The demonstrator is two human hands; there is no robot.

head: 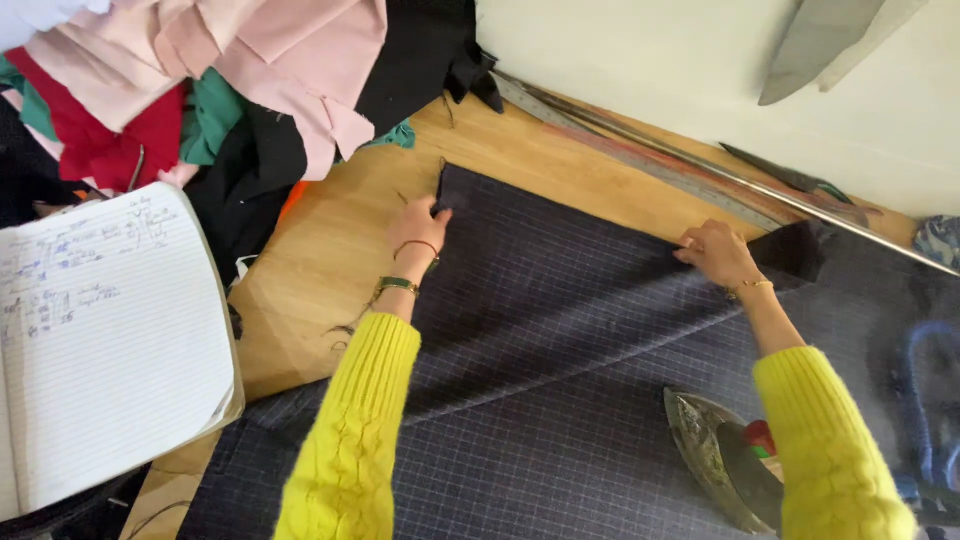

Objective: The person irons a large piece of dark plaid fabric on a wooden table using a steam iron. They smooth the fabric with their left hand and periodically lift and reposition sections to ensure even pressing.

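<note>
Left hand [418, 228] fingers are pinching the dark checked fabric [560, 330] corner at 11 o'clock, right hand [715, 252] fingers gripping its far edge at 1 o'clock, fabric lying across tabletop [330, 250].

Hidden and cut-off parts around the dark checked cloth

The cloth [560, 330] runs off the frame at 6 and 3 o'clock. The iron [715, 455] is half covered by the right yellow sleeve [825, 450], its handle barely visible. The open notebook [100, 340] is cut off at 9 o'clock, its handwriting too small to tell. The left hand [418, 232] hides its own fingertips at the cloth's corner.
</note>
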